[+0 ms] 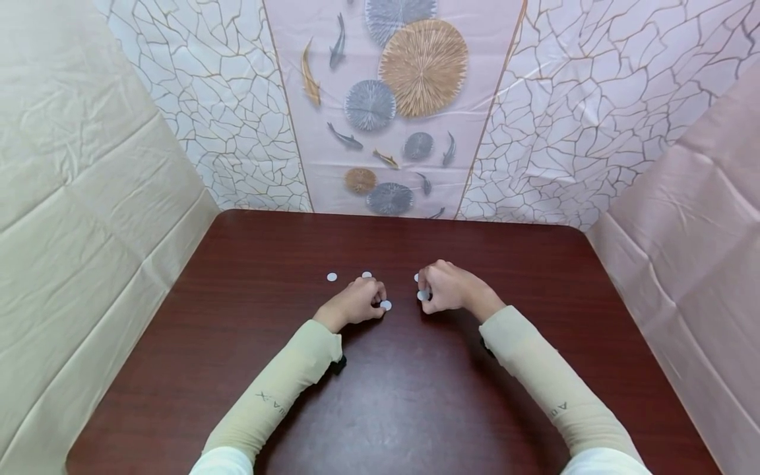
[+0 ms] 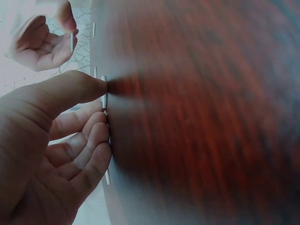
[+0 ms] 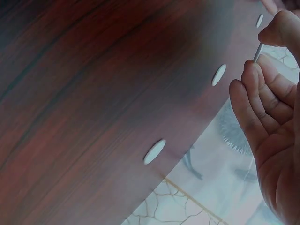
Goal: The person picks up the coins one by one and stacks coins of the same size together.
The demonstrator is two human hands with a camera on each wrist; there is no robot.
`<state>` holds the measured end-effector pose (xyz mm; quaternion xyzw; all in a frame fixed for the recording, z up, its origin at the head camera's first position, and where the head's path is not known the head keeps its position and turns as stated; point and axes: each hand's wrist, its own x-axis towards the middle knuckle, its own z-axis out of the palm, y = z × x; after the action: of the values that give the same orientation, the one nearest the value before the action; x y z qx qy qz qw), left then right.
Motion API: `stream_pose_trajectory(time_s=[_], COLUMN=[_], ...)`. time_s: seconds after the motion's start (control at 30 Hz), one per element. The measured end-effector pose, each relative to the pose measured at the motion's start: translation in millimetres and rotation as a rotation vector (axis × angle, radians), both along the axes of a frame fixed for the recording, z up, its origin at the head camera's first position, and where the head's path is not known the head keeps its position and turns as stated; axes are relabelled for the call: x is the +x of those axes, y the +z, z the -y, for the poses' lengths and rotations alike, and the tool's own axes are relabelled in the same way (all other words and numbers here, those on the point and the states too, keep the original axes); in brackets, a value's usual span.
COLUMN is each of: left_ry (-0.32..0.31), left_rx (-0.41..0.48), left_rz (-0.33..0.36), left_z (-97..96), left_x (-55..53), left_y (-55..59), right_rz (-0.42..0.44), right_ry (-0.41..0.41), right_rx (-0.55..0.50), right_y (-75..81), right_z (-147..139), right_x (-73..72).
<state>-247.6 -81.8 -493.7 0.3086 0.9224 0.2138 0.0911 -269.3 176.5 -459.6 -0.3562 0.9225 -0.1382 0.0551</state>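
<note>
My left hand (image 1: pixel 355 301) is low over the table, its thumb and fingertips at opposite edges of a small white disc (image 1: pixel 386 305); the left wrist view shows this disc (image 2: pixel 104 92) standing close to the wood. Opposite it, my right hand (image 1: pixel 449 286) pinches another white disc (image 1: pixel 423 295) between thumb and finger. The right wrist view has that pinched disc (image 3: pixel 258 52) edge-on and raised off the table. Beyond the left hand lie a disc (image 1: pixel 332 277) and a partly hidden one (image 1: pixel 367 274). Another disc (image 1: pixel 417 278) peeks out beside the right hand.
The dark reddish wooden table (image 1: pixel 380 396) has its far edge against a patterned cloth (image 1: pixel 386 158). Pale cloth walls (image 1: pixel 89 198) hang along both sides. In the right wrist view, two discs lie flat near the far edge, the nearer disc (image 3: pixel 154 151) toward the bottom.
</note>
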Motion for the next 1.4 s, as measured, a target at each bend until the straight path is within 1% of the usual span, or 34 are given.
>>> stream_pose_trajectory(time_s=[0.27, 0.5, 0.6, 0.77, 1.1, 1.4], left_ry=[-0.001, -0.012, -0.008, -0.013, -0.02, -0.002], left_rx=[-0.003, 0.002, 0.004, 0.01, 0.012, 0.038], left_rz=[-0.016, -0.029, -0.023, -0.011, -0.016, 0.027], left_z=[-0.4, -0.7, -0.8, -0.1, 1.1, 2.5], left_x=[-0.8, -2.1, -2.2, -2.7, -2.4, -2.0], left_y=[-0.4, -0.5, 0.0, -0.9, -1.5, -1.6], right_rz=[0.0, 0.012, 0.015, 0.018, 0.054, 0.093], right_ry=[0.03, 0.081, 0.097, 0.107, 0.122, 0.118], right_rx=[-0.006, -0.004, -0.006, -0.03, -0.053, -0.069], right_y=[-0.6, 1.5, 1.0, -5.0, -12.5, -15.2], right_z=[22.5, 40.7, 47.1, 55.8, 64.1, 64.8], right_x=[-1.6, -2.9, -2.6, -0.9, 0.0, 0.3])
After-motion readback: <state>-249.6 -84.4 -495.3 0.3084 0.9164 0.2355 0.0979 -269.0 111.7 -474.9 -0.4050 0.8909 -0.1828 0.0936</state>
